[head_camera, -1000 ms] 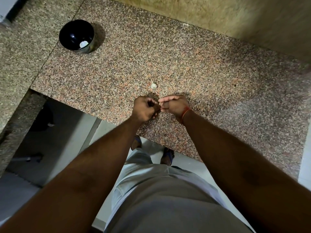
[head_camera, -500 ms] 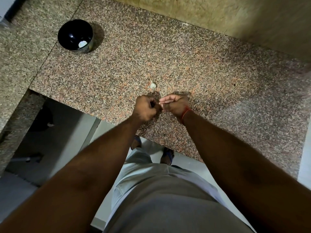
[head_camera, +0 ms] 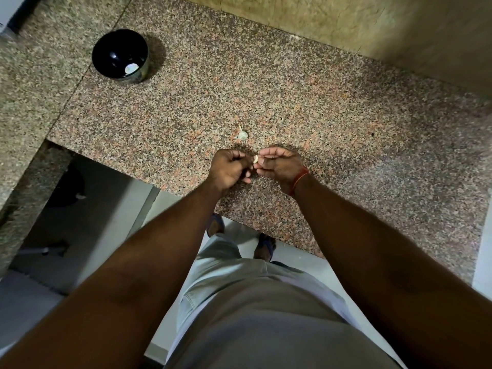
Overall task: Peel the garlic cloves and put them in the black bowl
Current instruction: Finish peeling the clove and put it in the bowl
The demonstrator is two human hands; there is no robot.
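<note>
Between both hands' pinching grip, left hand, right hand: small pale garlic clove.

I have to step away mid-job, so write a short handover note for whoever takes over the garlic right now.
Right hand pinches a garlic clove at the fingertips; left hand is curled against it, picking at it.
A pale piece, clove or skin, lies on the counter just beyond the hands.
The black bowl sits far left with one pale piece inside.
Done: seemingly one clove in the bowl.
Left: finish the held clove, bowl it, check the loose piece.
</note>
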